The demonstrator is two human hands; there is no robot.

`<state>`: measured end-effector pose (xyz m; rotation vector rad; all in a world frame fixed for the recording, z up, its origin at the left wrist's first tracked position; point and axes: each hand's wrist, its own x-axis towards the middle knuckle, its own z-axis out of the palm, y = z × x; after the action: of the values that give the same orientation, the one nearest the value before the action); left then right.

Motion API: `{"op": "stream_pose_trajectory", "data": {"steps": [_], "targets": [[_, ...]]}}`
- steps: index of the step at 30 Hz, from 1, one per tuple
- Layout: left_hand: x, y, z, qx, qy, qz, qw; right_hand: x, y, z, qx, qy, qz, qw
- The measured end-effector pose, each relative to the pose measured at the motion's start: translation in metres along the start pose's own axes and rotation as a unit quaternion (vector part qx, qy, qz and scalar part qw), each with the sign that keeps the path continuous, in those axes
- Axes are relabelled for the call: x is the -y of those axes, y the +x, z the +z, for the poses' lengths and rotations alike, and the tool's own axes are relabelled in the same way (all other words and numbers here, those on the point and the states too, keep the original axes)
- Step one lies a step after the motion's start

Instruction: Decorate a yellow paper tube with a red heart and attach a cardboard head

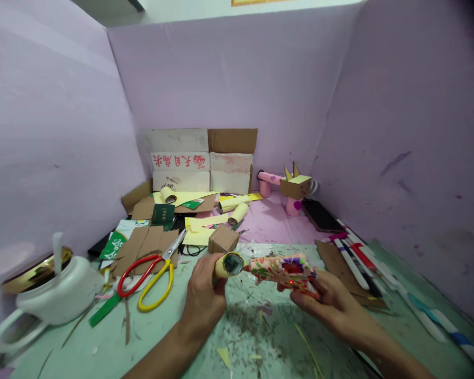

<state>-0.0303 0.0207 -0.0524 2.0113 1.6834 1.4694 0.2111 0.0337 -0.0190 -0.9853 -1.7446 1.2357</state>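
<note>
My left hand (pixel 205 287) is wrapped around a short yellow paper-covered tube (pixel 226 265), its open end turned toward the right. In my right hand (pixel 327 300) is a hot glue gun (pixel 284 268) covered in a colourful pattern, with a small red light glowing on its side. The gun's nozzle meets or nearly meets the rim of the tube; whether they touch I cannot tell. Just behind the tube sits a small brown cardboard box (pixel 223 239). Scissors (pixel 158 273) with one red and one yellow handle lie left of my left hand.
A white teapot-like cup (pixel 63 289) stands at the left. More yellow tubes (pixel 239 213), paper and cardboard scraps (pixel 146 247) lie behind. At the back right stands a pink cardboard animal (pixel 294 189) beside a black phone (pixel 323 216). Several markers (pixel 353 263) line the right side; purple walls surround the table.
</note>
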Motion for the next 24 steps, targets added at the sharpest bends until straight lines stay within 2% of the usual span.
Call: {"op": "stream_pose_trajectory", "data": {"steps": [7, 24], "targets": [[0.002, 0.000, 0.000, -0.010, 0.013, 0.033, 0.999, -0.010, -0.002, 0.002, 0.007, 0.006, 0.002, 1.000], [0.003, 0.001, -0.001, -0.010, 0.021, 0.039, 0.999, -0.012, -0.003, 0.001, -0.013, -0.011, -0.001, 1.000]]}}
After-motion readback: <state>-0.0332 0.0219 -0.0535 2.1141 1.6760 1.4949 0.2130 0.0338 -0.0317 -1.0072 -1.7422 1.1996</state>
